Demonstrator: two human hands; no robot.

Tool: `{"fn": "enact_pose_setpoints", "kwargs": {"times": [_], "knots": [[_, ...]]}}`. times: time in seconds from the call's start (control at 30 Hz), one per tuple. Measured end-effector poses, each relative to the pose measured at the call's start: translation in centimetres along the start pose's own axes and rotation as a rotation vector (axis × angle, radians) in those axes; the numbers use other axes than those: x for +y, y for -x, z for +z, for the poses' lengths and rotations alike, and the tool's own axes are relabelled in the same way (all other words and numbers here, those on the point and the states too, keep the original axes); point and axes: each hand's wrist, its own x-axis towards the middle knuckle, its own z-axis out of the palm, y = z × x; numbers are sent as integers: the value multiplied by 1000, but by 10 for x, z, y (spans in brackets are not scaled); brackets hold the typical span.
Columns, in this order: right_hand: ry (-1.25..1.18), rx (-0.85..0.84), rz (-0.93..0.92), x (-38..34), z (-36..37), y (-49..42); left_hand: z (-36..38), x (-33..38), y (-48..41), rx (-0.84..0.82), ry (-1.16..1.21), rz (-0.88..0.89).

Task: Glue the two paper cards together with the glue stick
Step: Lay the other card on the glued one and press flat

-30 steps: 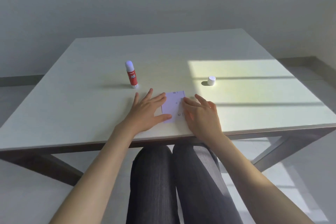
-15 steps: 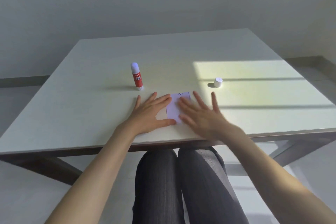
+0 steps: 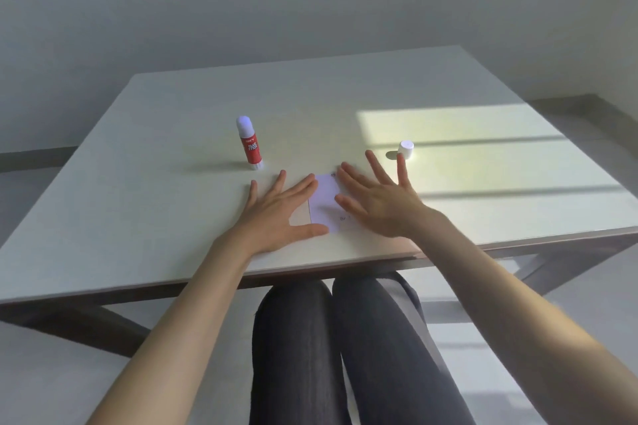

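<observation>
A pale paper card (image 3: 324, 200) lies flat near the table's front edge, with small printed marks at its corners. I cannot tell whether a second card lies beneath it. My left hand (image 3: 279, 214) rests flat beside the card, its thumb and fingertips on the card's left edge. My right hand (image 3: 376, 197) lies spread over the card's right part, fingers apart. The red glue stick (image 3: 251, 146) stands upright and uncapped, beyond my left hand. Its white cap (image 3: 405, 149) stands in the sunlit patch beyond my right fingertips.
The white table (image 3: 345, 100) runs far back to a grey wall. Its front edge (image 3: 310, 269) is close to my wrists. My legs in dark trousers (image 3: 345, 348) are under the table.
My right hand has opened out flat and slid to the right across the card. My left hand stays pressed beside the card. The view has shifted slightly.
</observation>
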Motion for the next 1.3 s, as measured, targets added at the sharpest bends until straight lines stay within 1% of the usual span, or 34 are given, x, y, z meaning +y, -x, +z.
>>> {"fn": "enact_pose_setpoints", "kwargs": {"times": [0.03,0.1,0.17,0.23,0.33,0.4,0.43,0.5,0.57,0.63,0.7,0.77,0.83,0.9,0.97,1.03,1.17,1.3], "knots": [[8,36,-32,-7,4,6,0,1,0,-3,10,-3],[-49,92,-162,-25,15,23,1,0,-1,-6,37,-5],[-90,80,-240,-29,21,32,1,-1,-2,-12,45,-6],[-75,61,-213,-17,16,22,0,-2,-4,-24,34,-10],[6,-9,-49,0,1,0,0,-1,-5,-48,6,-19],[47,5,-37,-6,-1,-1,0,-1,-5,-52,11,-22],[49,32,-82,-13,3,6,0,0,-5,-51,17,-21],[-22,68,-221,-28,15,24,0,-1,-5,-48,32,-17],[-75,45,-282,-28,21,32,0,-2,-6,-50,46,-17],[-67,15,-243,-15,14,22,0,-2,-6,-54,41,-16],[-11,-22,-153,-2,3,6,-1,-2,-5,-61,35,-19],[4,-22,-79,0,-1,-4,-2,-1,-4,-66,41,-23],[-10,22,-112,-10,2,3,-2,1,-3,-66,52,-22],[-69,76,-240,-24,14,20,-1,0,-3,-58,57,-17],[-107,74,-311,-27,22,30,0,-1,-3,-57,64,-18],[-96,54,-278,-14,20,21,2,-2,-4,-56,74,-18],[-42,23,-109,13,12,-8,2,-2,-4,-59,53,-31],[-33,94,-119,12,22,-9,3,-1,-2,-12,41,-20]]}}
